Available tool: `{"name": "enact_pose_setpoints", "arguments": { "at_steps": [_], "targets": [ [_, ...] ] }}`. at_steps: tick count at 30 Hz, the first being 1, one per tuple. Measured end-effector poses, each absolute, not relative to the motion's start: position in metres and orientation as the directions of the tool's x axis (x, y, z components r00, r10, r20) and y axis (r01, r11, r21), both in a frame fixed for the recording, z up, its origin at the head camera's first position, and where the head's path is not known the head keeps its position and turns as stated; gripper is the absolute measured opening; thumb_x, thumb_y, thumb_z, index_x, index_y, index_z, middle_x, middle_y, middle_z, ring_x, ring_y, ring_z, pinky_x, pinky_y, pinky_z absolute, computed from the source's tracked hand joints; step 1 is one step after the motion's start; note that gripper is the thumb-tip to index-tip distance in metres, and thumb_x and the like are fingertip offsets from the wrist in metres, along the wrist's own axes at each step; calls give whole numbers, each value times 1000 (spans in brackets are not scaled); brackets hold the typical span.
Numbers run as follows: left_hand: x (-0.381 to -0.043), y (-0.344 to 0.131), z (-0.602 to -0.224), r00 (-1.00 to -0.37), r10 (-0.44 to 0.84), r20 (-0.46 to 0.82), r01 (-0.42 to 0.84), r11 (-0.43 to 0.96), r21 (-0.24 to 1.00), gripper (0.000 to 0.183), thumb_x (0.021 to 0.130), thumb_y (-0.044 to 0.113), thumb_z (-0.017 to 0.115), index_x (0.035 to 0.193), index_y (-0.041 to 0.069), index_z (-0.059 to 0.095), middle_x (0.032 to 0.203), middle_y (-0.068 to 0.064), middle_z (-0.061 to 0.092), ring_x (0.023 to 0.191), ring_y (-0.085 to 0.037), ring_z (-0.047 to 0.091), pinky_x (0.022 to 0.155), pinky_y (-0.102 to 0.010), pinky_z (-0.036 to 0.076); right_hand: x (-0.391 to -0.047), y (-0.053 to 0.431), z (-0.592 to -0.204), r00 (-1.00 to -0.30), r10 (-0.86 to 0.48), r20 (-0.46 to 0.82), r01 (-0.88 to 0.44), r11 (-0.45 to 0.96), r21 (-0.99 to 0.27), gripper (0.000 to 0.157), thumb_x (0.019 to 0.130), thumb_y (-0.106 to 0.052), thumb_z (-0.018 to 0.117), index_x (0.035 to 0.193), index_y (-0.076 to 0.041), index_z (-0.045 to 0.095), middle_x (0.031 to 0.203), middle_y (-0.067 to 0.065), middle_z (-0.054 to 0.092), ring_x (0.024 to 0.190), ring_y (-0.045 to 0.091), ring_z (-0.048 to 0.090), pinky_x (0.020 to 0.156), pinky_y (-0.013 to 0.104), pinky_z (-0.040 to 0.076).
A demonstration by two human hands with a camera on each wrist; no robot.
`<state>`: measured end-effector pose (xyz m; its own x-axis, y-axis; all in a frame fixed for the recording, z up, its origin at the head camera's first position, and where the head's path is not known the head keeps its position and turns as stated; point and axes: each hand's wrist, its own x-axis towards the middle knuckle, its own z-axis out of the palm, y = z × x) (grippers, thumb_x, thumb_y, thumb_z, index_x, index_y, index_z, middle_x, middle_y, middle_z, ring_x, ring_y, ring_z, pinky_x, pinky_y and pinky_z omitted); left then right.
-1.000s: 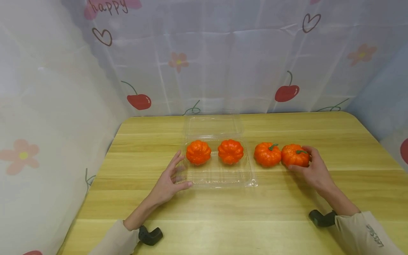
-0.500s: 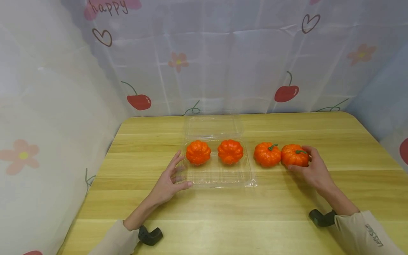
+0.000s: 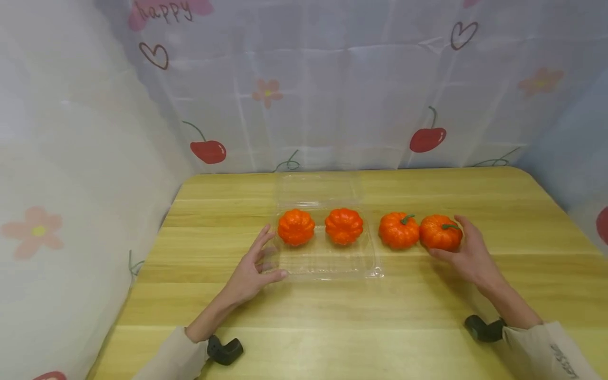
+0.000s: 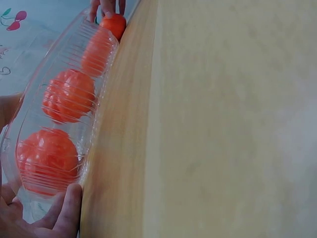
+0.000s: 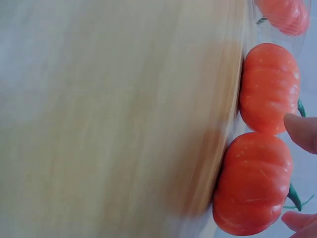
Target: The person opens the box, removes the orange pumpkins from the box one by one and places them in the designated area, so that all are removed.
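In the head view my left hand steadies the near left corner of a clear plastic container, its thumb at the front rim and fingers along the left side. Two small orange pumpkins sit in the container's back half, undersides up. To its right, a third pumpkin stands on the table with its green stem up. Beside that one is a fourth pumpkin, and around its right side spreads my right hand. The right wrist view shows that pumpkin with the fingertips slightly off it.
The container's hinged lid lies open toward the back of the wooden table. A patterned curtain hangs behind the table edge and along the sides. Dark wrist cameras sit under both forearms.
My right hand has loosened and shifted slightly right, leaving a small gap around the rightmost pumpkin. The left hand, the container and all the pumpkins have stayed in place.
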<state>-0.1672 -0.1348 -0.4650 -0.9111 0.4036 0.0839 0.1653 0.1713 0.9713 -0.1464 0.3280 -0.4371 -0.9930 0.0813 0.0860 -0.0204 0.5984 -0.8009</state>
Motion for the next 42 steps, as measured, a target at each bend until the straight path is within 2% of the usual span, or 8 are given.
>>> {"name": "enact_pose_setpoints", "arguments": {
  "at_steps": [4,10,14,19,23,26,32,42],
  "targets": [
    [-167,-137,-465,-915,395,89,171,179,969,93,84,10,79,158,18,23,164,5,10,138,-37,37,102,-48,45,-145,323,-437,-990,81,117,-42,620,-783,96,81,-8,79,148,16,16,148,45,14,134,61,14,106,74,14],
    [-168,-136,-463,-915,396,74,160,190,969,99,84,12,80,159,25,17,162,-1,19,137,-36,38,103,-47,45,-135,310,-425,-980,40,196,-118,677,-726,84,80,-9,80,144,11,30,152,41,4,136,63,5,97,82,13],
    [-167,-136,-461,-917,392,69,157,197,968,100,84,12,80,159,25,16,161,-4,21,137,-36,38,102,-48,45,-130,295,-411,-983,-18,182,-150,650,-745,82,84,-16,79,146,7,31,156,35,4,138,60,6,96,83,13],
    [-167,-135,-459,-913,401,72,159,187,969,101,84,12,79,160,24,14,161,-6,21,137,-37,38,102,-49,44,-131,274,-397,-992,-67,107,-126,579,-806,83,91,-28,73,153,-2,26,159,26,16,140,52,17,100,78,20],
    [-168,-134,-460,-909,410,73,159,182,970,101,85,12,79,160,24,13,161,-7,21,137,-38,37,102,-49,44,-135,259,-391,-991,-107,76,-122,523,-844,83,91,-30,73,155,-9,26,156,22,25,140,48,24,103,72,26],
    [-168,-133,-461,-908,413,71,158,180,971,100,85,12,79,160,24,14,161,-5,20,137,-37,37,102,-49,44,-141,248,-390,-985,-148,86,-149,494,-857,83,90,-27,75,154,-7,27,156,20,28,141,44,25,108,66,25],
    [-167,-132,-461,-907,415,66,150,174,973,97,84,12,79,159,23,18,164,4,12,138,-37,36,103,-49,44,-154,224,-390,-970,-218,108,-203,481,-853,80,89,-25,76,152,-4,31,154,19,31,141,42,27,108,64,28],
    [-168,-133,-460,-910,410,55,142,185,972,99,84,12,79,159,25,17,163,4,13,139,-35,36,104,-49,43,-181,196,-394,-933,-307,186,-314,444,-839,71,87,-16,78,146,-2,41,154,15,35,141,33,30,112,56,28]
  ]
}}
